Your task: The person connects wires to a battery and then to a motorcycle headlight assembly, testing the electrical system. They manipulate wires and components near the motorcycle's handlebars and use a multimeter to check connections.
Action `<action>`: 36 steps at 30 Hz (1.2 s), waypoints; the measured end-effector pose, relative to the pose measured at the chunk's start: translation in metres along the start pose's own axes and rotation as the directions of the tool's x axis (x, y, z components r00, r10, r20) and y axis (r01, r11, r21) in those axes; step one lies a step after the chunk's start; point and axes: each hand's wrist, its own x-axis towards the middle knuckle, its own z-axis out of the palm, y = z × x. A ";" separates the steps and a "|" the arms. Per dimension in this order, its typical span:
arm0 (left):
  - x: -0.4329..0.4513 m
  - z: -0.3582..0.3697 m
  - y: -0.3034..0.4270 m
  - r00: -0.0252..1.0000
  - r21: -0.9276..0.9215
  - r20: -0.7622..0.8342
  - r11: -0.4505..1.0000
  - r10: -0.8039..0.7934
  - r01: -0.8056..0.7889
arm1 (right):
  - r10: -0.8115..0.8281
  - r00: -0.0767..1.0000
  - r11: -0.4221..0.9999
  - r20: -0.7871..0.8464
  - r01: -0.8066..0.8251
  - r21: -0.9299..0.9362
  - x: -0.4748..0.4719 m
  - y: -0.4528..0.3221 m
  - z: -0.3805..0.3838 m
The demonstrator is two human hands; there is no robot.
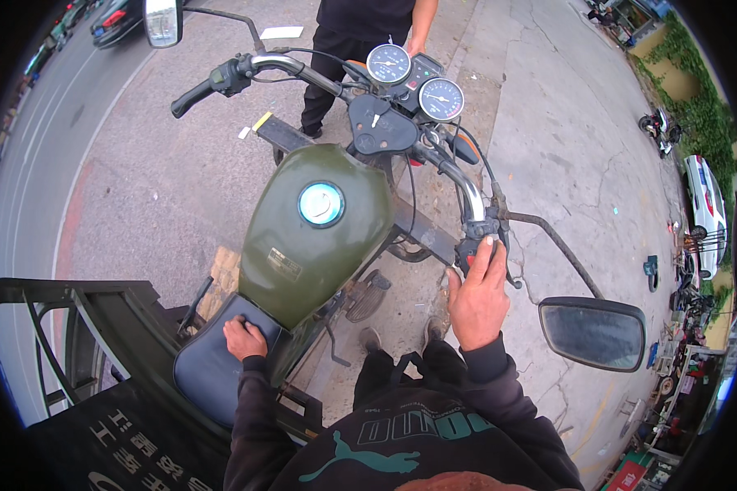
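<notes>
My right hand (pixel 480 294) lies on the switch housing and grip at the right end of the handlebar (pixel 468 178), its fingers over the controls beside the brake lever. My left hand (pixel 244 339) rests with curled fingers on the black seat (pixel 212 368). Between the seat and the handlebar sits a green fuel tank (pixel 319 258) with a shiny round cap (pixel 321 204). Two round gauges, one at the left (pixel 389 63) and one at the right (pixel 440 99), stand beyond the black cover with a key (pixel 376 120) in it.
Another person (pixel 362 24) stands beyond the front end, one hand near the gauges. Mirrors stick out at the left (pixel 163 23) and right (pixel 592 334). A dark cargo-bed frame (pixel 123 331) is behind the seat. Below the tank are a pedal (pixel 368 297) and a lever (pixel 336 347).
</notes>
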 end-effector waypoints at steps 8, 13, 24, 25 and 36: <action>0.001 -0.003 0.002 1.000 -0.007 -0.003 1.000 -0.005 0.005 | 0.031 0.999 0.997 -0.016 -0.032 -0.067 -0.001 -0.004 0.003; -0.001 0.000 0.000 1.000 -0.010 -0.006 1.000 0.002 -0.002 | 0.084 0.996 0.994 -0.007 -0.084 -0.073 0.000 -0.006 0.005; -0.001 0.001 0.004 0.998 -0.038 -0.055 0.999 0.008 -0.010 | 0.054 0.996 0.997 -0.076 -0.059 -0.057 0.000 -0.002 0.002; -0.003 -0.002 0.006 0.999 -0.023 -0.050 1.000 0.002 -0.003 | 0.053 0.997 0.996 -0.059 -0.056 -0.063 0.002 -0.002 -0.001; -0.015 -0.013 0.027 0.960 0.164 0.161 0.966 -0.227 0.201 | -0.093 0.993 0.989 -0.078 0.083 -0.124 0.011 0.011 -0.003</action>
